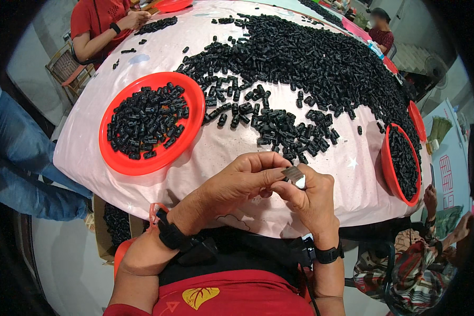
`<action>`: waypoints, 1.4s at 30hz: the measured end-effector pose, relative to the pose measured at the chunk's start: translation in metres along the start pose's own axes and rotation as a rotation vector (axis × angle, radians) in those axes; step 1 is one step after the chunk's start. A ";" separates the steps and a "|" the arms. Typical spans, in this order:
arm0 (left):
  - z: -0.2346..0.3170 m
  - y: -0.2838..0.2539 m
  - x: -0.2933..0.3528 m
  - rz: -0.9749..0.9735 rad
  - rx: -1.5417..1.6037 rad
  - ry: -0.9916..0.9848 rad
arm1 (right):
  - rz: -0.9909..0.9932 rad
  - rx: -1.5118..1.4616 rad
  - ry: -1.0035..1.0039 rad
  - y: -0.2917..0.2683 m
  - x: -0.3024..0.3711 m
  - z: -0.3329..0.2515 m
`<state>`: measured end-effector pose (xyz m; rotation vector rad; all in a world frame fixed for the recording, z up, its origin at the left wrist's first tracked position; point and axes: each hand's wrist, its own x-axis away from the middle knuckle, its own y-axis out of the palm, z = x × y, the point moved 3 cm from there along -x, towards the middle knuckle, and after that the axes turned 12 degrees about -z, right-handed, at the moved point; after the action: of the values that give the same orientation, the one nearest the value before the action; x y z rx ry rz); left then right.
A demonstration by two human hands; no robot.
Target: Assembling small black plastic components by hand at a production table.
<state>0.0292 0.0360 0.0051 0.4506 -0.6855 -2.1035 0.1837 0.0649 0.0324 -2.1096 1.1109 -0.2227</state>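
Above the near edge of the table my two hands meet. My right hand [315,197] is closed on a small flat metal blade [293,175], its shiny face turned up between thumb and fingers. My left hand [239,179] is pinched shut right beside the blade, thumb and fingertips together. Whatever sits in that pinch is hidden behind the fingers. Just beyond my hands lies a loose cluster of small black plastic parts [287,129]. To the left, a red round basin [195,105] holds many more of these parts.
A large heap of black parts [310,52] covers the far table. At the right stands another red basin [387,166] with black parts. A pale pink cloth [84,142] covers the table. One person [97,31] works at far left; others sit at the right. A cardboard box [106,231] is below left.
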 end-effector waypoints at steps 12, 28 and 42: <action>0.002 0.001 -0.002 -0.010 0.035 -0.024 | 0.058 -0.174 0.003 -0.013 0.002 -0.012; 0.009 0.002 -0.001 0.014 -0.009 0.144 | 0.210 -0.340 -0.019 -0.006 0.002 -0.011; 0.006 0.002 -0.001 0.038 -0.048 0.130 | 0.047 -0.138 -0.001 -0.008 0.002 -0.016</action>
<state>0.0278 0.0378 0.0114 0.5379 -0.5631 -2.0311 0.1824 0.0576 0.0489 -2.2006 1.2044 -0.1258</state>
